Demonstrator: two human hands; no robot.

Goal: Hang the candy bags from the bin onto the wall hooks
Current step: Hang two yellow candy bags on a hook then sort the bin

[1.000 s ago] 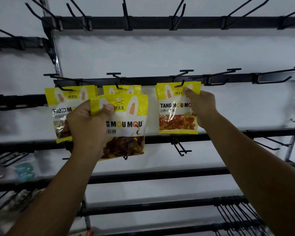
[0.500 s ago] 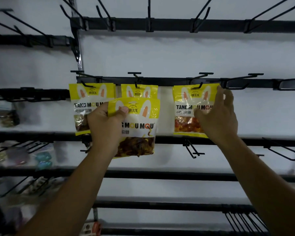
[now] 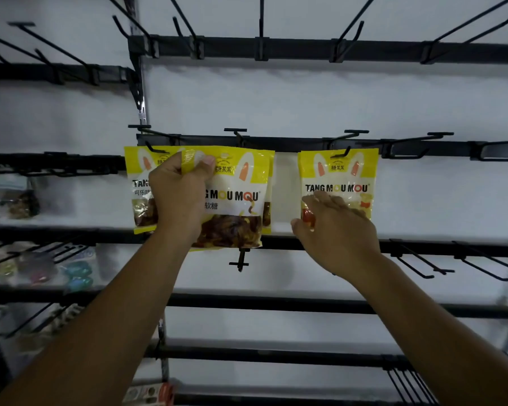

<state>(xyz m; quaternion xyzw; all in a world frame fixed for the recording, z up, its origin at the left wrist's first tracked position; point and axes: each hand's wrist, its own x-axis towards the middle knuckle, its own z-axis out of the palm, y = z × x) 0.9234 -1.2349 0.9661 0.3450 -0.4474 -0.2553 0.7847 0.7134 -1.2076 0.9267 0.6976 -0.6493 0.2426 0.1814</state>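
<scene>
At middle rail: left hand pinches a candy bag by its top edge. Right hand, fingers relaxed, overlaps the hung right bag; contact unclear.

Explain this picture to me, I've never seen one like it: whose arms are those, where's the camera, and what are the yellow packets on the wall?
No machine here: these are a person's two bare arms, filmed by a camera worn on their head, facing a white wall with black rails and hooks. The left hand pinches the top of a yellow candy bag, holding it up by the middle hook; whether it hangs there yet, I cannot tell. The right bag hangs on its own hook, with the right hand loosely spread in front of its lower part. The left bag hangs partly behind the held one.
</scene>
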